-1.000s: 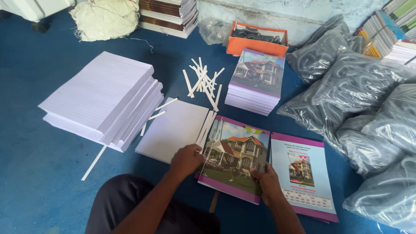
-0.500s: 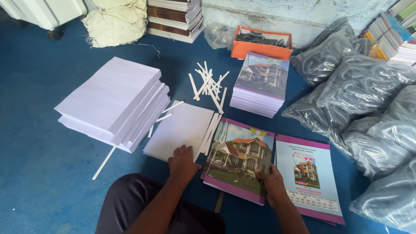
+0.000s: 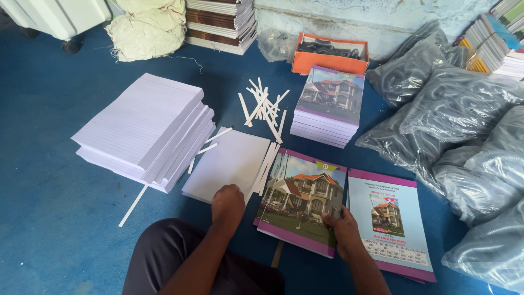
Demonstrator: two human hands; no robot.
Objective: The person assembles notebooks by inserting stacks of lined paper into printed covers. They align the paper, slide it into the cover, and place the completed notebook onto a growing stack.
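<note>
Two hands at work on the blue floor (image 3: pixel 49 218). Left hand (image 3: pixel 228 203) lies flat, fingers spread, on the near edge of a white blank sheet pile (image 3: pixel 229 161), gripping nothing. Right hand (image 3: pixel 344 232) pinches the lower right corner of the house-picture cover stack (image 3: pixel 303 199), thumb on top. That stack sits between the white pile and the back-cover stack (image 3: pixel 388 218). Covers look thin, glossy, probably slippery and floppy singly; stiffer and heavier as a stack. Best taken at edges or corners, both sides supported. Ruled paper stack (image 3: pixel 144 128) lies well left.
</note>
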